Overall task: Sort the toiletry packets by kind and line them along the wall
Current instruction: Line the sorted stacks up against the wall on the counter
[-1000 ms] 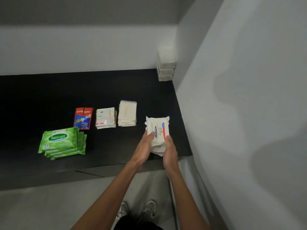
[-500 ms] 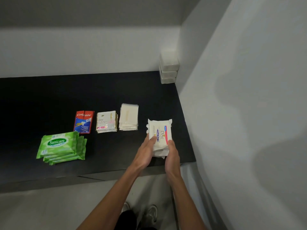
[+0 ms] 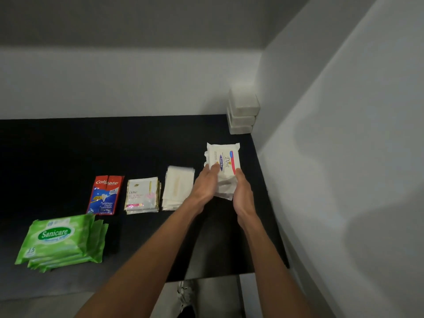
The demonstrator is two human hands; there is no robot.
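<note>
A stack of white Dove soap packets [image 3: 226,157] is gripped between my left hand [image 3: 206,183] and my right hand [image 3: 243,193], near the right wall above the black counter [image 3: 142,145]. Left of it, plain white sachets [image 3: 177,187] sit in a pile, then Dove sachets [image 3: 142,195], then red and blue Colgate sachets [image 3: 104,195]. Green Sanicare wipe packs [image 3: 62,242] are stacked at the front left. Three white soap bars [image 3: 243,114] are stacked in the far right corner.
A white wall [image 3: 344,157] runs along the counter's right side and another along the back. The counter's front edge is near my feet, and my shoes [image 3: 185,292] show on the grey floor below.
Both hands have carried the Dove soap stack a little further from me, towards the back corner. The other piles have not moved.
</note>
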